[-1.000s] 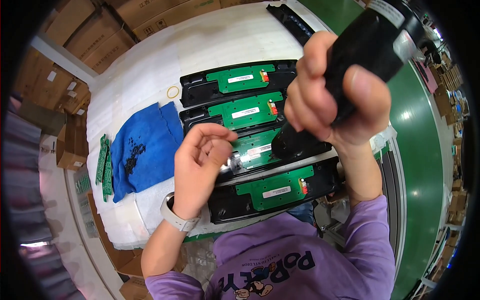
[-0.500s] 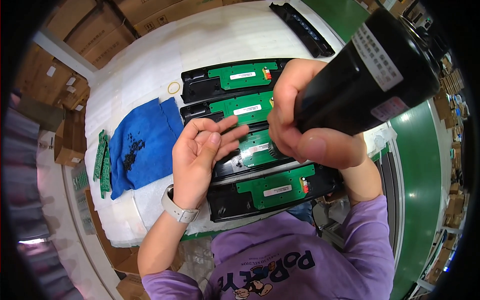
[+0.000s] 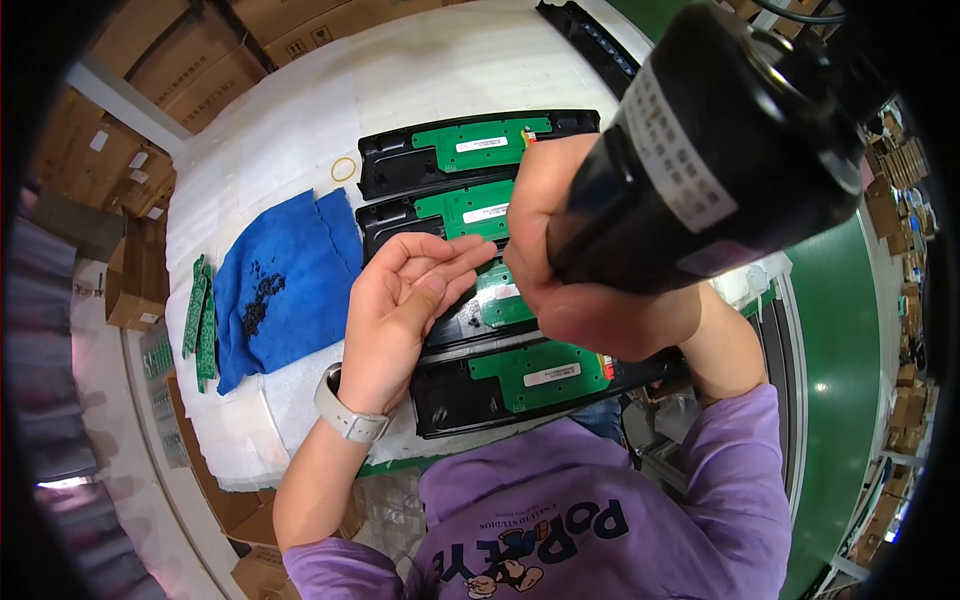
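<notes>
My right hand [image 3: 590,290] is wrapped round a black electric screwdriver [image 3: 690,150] with a white label. Its tip is hidden behind the hand, over a green circuit board [image 3: 500,293] in the third black plastic housing [image 3: 455,331]. My left hand [image 3: 410,295] hovers palm up over the left part of that row, index finger curled and thumb pressed in, the other fingers pointing at the boards. Anything in its pinch is too small to make out. Similar black housings with green boards lie behind and in front, the nearest housing [image 3: 455,398] by the table's front edge.
A blue cloth [image 3: 290,310] bearing a pile of small black screws [image 3: 260,300] lies left of the housings. Beside it are narrow green boards [image 3: 200,325]. A yellow ring [image 3: 343,169] and another black housing [image 3: 590,48] sit farther back. Cardboard boxes [image 3: 190,70] stand behind the table.
The screwdriver and my right hand have shifted left and slightly toward me. My left hand stays nearly in place, with its fingers drawn closer together.
</notes>
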